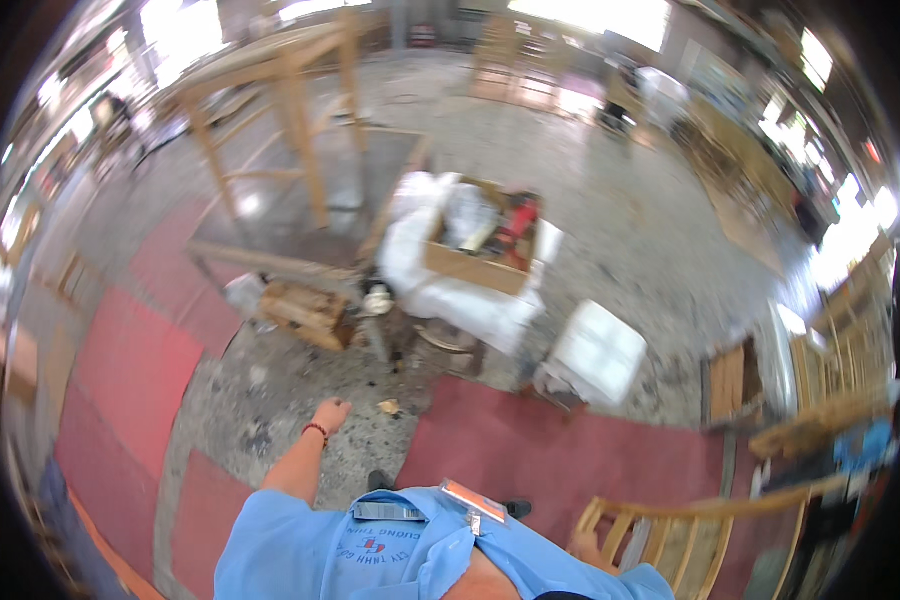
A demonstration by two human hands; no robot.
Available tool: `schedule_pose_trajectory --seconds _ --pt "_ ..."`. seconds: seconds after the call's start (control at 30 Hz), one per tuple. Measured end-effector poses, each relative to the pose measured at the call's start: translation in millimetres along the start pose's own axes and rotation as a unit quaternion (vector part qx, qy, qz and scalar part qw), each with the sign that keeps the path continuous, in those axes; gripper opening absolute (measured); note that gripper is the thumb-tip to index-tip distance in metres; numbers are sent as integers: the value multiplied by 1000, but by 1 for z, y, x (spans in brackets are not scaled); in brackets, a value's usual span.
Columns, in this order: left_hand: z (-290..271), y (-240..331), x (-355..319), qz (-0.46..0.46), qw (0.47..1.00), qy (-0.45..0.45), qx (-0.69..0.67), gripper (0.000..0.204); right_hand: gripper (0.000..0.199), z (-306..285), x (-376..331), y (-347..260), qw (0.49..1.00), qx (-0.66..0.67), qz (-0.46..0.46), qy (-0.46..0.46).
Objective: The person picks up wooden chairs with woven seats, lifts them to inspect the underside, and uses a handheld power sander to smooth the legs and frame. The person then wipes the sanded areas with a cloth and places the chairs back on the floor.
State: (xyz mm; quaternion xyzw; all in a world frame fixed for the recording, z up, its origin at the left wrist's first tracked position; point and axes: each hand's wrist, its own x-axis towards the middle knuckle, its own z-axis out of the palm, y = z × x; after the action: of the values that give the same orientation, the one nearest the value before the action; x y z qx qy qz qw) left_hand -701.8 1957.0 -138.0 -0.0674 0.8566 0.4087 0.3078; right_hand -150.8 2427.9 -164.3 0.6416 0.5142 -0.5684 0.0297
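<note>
Tall wooden frame [302, 130] stands on tabletop [270, 236]. My left hand [333, 413] hangs empty above concrete, fingers curled together. My right hand [584, 548] meets wooden chair [710, 508], over red mat's [560, 430] near right corner; cannot tell whether its fingers clamp.

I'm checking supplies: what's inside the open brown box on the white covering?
The box holds a whitish, plastic-like bundle, something red and a pale strip. Blur leaves their exact kinds unclear; whatever lies beneath them is covered.
</note>
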Motion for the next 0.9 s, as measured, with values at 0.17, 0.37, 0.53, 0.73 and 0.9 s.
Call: schedule_pose_trajectory --seconds 0.17,0.37,0.53,0.73,0.9 --pt "-13 -183 -74 48 978 -146 138 68 46 248 -87 -108 945 -186 40 -265" --pt "-60 -186 -132 -155 905 -296 -262 67 55 484 -209 -358 798 -206 -139 -549" --pt "-141 -130 -110 -148 907 -247 -308 69 43 622 -288 -598 755 -111 -517 -387" --pt "-237 -121 -31 -107 960 -156 -208 67 80 679 -388 -809 750 96 -600 -261" --pt "-372 -121 58 -146 941 295 -82 42 88 737 -436 -917 712 70 -676 -175"
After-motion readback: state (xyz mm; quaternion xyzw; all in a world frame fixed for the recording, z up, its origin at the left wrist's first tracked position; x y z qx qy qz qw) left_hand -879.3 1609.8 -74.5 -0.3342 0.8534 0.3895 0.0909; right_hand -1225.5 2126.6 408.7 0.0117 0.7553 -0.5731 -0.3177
